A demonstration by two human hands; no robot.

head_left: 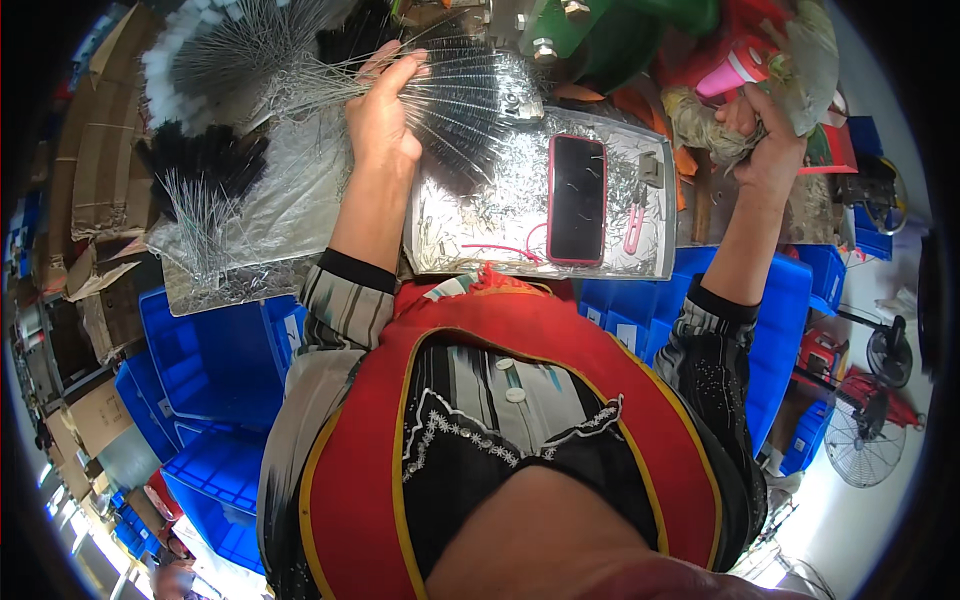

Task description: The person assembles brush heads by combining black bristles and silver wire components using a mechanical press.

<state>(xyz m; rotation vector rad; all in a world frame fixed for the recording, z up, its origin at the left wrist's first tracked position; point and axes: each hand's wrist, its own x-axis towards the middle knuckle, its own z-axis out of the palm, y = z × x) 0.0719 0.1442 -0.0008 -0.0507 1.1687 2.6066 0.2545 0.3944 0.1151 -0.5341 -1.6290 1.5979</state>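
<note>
The left hand (383, 112) is pinching a fanned bunch of thin silver wire stems (455, 95) over the shiny metal worktable (520, 215) while the right hand (765, 140) clutches a wad of pale fibre tufts (705, 125), so honestly a loose pinch could scatter stems onto the red-cased black phone (577, 198).

Even, bright daylight reaches my work area. Glare spots scatter over the foil-covered tabletop (500, 215). Fisheye bending is strong toward the black rim; centre sharp, edges soft.
</note>
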